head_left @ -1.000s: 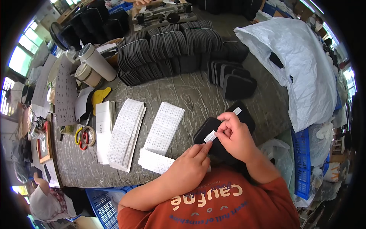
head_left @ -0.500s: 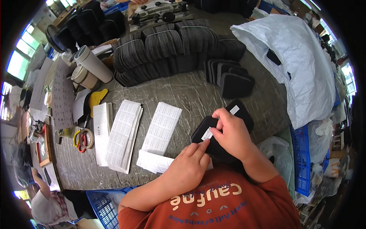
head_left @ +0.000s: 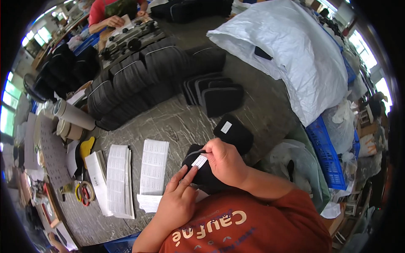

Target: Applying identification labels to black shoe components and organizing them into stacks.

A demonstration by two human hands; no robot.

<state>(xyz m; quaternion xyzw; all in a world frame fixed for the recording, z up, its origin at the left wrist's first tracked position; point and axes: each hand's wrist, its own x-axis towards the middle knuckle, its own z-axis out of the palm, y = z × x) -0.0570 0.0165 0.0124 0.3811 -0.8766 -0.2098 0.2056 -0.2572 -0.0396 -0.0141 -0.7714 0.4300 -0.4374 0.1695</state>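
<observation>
In front of me lies a black fabric pad (head_left: 206, 176) with a small white label (head_left: 199, 160) on it. My right hand (head_left: 226, 163) pinches the pad's top edge beside the label and lifts it a little. The fingers of my left hand (head_left: 180, 194) lie stretched out on the pad, their tips at the label's lower end. Just beyond is another black pad (head_left: 242, 138), also bearing a white label. Sheets of printed white labels (head_left: 154, 164) lie left of my hands, one strip (head_left: 148, 203) partly behind my left hand.
Bundled dark pads (head_left: 139, 78) stand in rows behind, with several loose black pads (head_left: 221, 101) at their right. A big white sack (head_left: 291, 55) and blue crate (head_left: 327, 154) are on the right. Scissors, tape (head_left: 87, 193) and a tumbler (head_left: 74, 114) sit left. Another person (head_left: 114, 19) works opposite.
The view has swung, shifting the tabletop things leftward. My right hand has gone from the label to the pad's top edge, now pinched up. My left fingers remain near the label.
</observation>
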